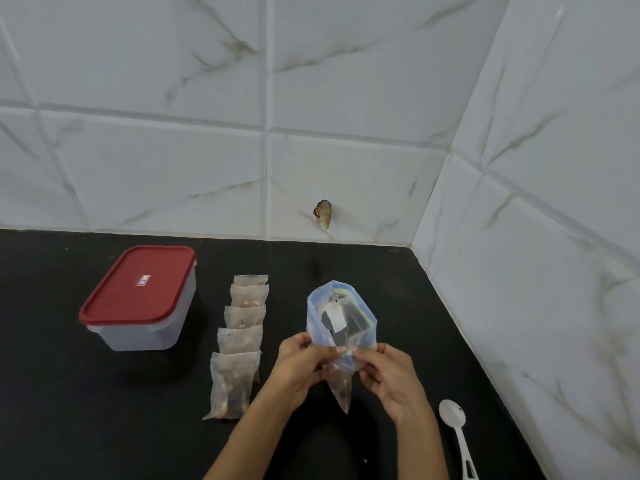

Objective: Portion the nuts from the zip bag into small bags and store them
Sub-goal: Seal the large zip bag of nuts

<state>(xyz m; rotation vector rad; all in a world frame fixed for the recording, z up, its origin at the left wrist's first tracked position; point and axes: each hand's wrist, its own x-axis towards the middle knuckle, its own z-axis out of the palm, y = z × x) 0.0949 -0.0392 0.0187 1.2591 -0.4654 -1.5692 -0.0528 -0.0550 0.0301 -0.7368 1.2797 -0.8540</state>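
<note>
A black countertop (86,410) meets white marbled wall tiles (346,81) in a corner. On it sit one red-lidded container (138,299), a row of five small bags (240,337) of nuts and one white spoon (457,434). Your left hand (304,362) and right hand (391,375) pinch the one zip bag (341,317), mouth gaping, above the counter between row and spoon.

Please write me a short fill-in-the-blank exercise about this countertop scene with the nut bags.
1. The clear plastic storage box has a ____ lid.
2. A row of ____ small filled clear bags lies between the box and the hands.
3. The left hand and right hand together hold the blue-edged clear ____ bag.
4. The white plastic spoon lies on the ____ countertop.

Answers: red; five; zip; black
</note>
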